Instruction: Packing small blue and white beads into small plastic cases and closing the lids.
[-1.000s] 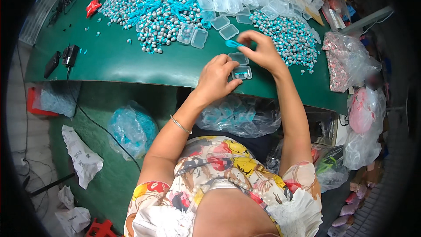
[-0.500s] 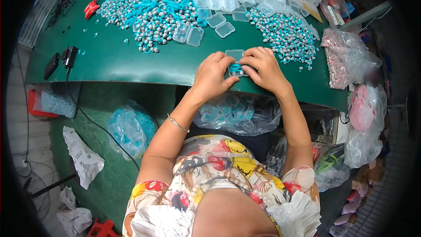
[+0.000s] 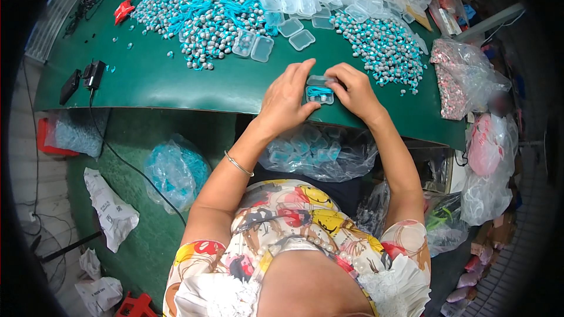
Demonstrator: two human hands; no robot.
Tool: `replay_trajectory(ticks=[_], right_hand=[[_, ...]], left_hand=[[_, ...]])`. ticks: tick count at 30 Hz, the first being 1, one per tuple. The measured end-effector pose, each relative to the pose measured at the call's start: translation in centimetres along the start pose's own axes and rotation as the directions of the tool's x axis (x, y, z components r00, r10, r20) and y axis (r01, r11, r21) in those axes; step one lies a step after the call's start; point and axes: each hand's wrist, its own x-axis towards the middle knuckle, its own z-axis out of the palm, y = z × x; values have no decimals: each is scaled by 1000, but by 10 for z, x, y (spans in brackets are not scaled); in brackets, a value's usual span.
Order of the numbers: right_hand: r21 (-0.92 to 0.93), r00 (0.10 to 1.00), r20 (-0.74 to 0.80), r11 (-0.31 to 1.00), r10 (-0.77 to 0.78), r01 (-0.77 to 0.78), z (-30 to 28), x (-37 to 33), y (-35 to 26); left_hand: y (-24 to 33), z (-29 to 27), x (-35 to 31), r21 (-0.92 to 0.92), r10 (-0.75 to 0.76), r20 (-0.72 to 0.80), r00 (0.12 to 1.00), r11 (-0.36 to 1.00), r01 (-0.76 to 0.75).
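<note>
A small clear plastic box [image 3: 320,98] lies at the front edge of the green table, its hinged lid [image 3: 318,80] raised. Inside is a coiled blue cord [image 3: 319,90] with small grey pieces at its near side. At the box's left side is my left hand [image 3: 286,95], its fingers stretched out and apart, the thumb at the near left corner. My right hand [image 3: 352,91] pinches the right edge of the lid between thumb and index finger.
Heaps of small grey-and-blue pieces [image 3: 208,38] lie on the table [image 3: 147,85], with another pile [image 3: 385,47] at right. Clear boxes [image 3: 302,0] are stacked behind. A clear bag of pink-and-grey bits [image 3: 455,73] stands at the right edge. Below hangs a bag of filled boxes [image 3: 317,152].
My left fingers have lifted off the cord and straightened. My right fingers have moved from the cord to the lid, which now tilts further toward the box.
</note>
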Motion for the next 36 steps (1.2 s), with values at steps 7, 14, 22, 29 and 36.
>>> replay_trajectory(ticks=[7,14,22,29,36], right_hand=[[88,994,47,992,-94,90,-13,-15,-10],[97,1000,-10,995,-1,2,11,-26,-13],[259,998,62,965,30,-45,17,-15,-34],[343,996,79,939,-32,3,24,-1,-33],[607,924,381,749,20,-266,27,29,-16]], left_hand=[[-7,1,-2,80,130,87,988,987,-137],[-6,6,-4,118,196,78,978,972,-204],[-7,-15,-19,-94,59,68,996,994,-53],[-11,-25,-27,-154,75,-21,997,985,-77],[0,-29,-42,-157,-48,-62,997,987,38]])
